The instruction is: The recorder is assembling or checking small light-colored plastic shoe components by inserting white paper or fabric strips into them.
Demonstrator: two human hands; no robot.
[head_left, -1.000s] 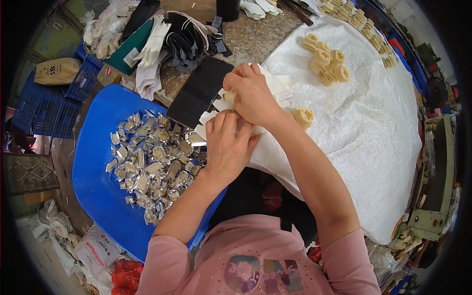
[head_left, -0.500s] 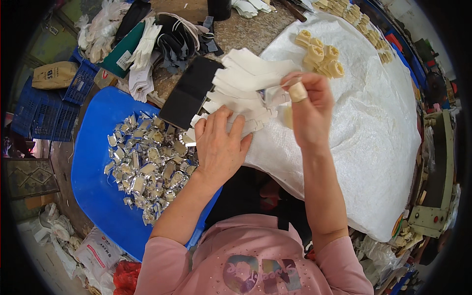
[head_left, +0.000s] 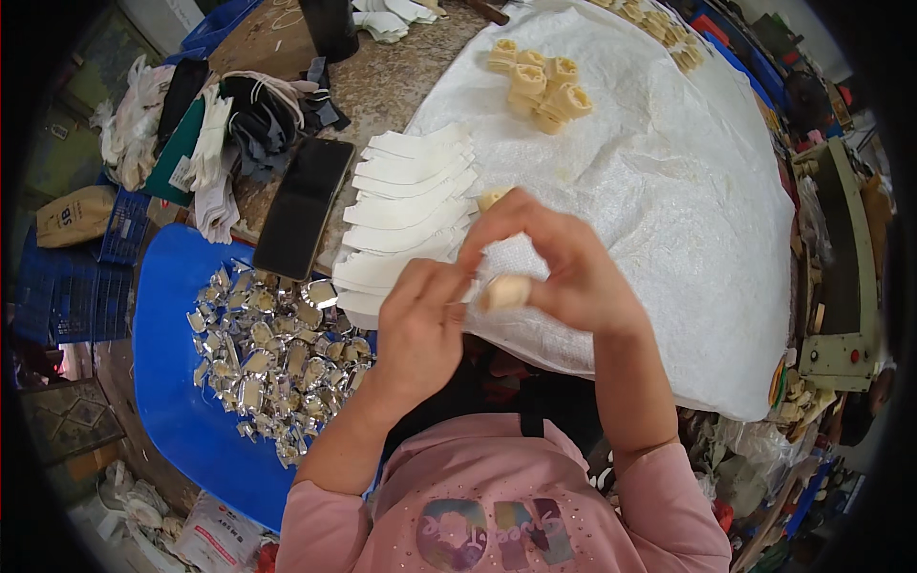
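A small cream cylindrical piece (head_left: 503, 291) is held between both hands close to my chest. My right hand (head_left: 564, 263) pinches it from the right, fingers curled around it. My left hand (head_left: 420, 320) touches its left end with the fingertips. Just beyond the hands lies a fanned stack of white paper strips (head_left: 406, 205) on the edge of a white woven sack (head_left: 650, 181). Another cream piece (head_left: 491, 199) peeks out behind my right fingers.
A blue tray (head_left: 177, 382) at my left holds several shiny silver metal clips (head_left: 272, 349). A black phone (head_left: 304, 205) lies beside the strips. A cluster of cream pieces (head_left: 540, 81) sits farther back on the sack. Gloves and cloths (head_left: 210, 134) are piled at the far left.
Both hands have drawn back from the strips toward my body. The cream piece, earlier lifted in my right hand alone, is now held between both hands.
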